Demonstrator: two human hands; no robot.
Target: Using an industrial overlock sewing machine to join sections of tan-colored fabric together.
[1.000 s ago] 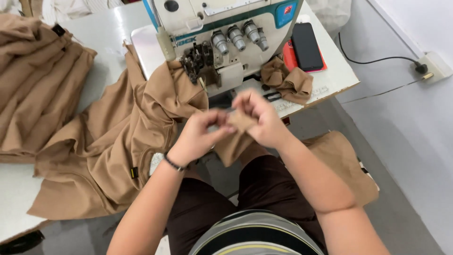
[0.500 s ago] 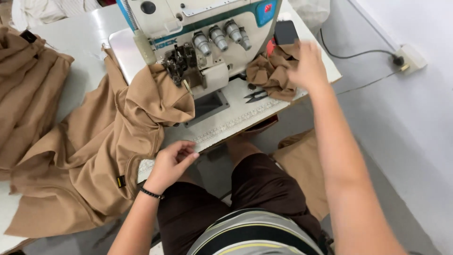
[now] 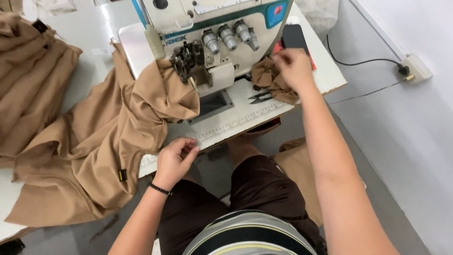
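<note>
1. Your right hand (image 3: 295,66) is reaching far out, and its grip is pinching the small tan cloth pieces (image 3: 270,81) piled beside the sewing machine (image 3: 222,33), so they are lying close by.
2. Your left hand (image 3: 175,158) is resting loosely curled, grasping nothing, at the table (image 3: 245,115) edge.
3. The big tan cloth (image 3: 94,146) is hanging off the table, showing a small black label (image 3: 122,175).
4. Small snips (image 3: 259,96) are lying by the pile.

Bare forearms, black bead bracelet (image 3: 159,189) on left wrist, dark brown shorts (image 3: 264,189), grey striped shirt (image 3: 250,236)
</note>
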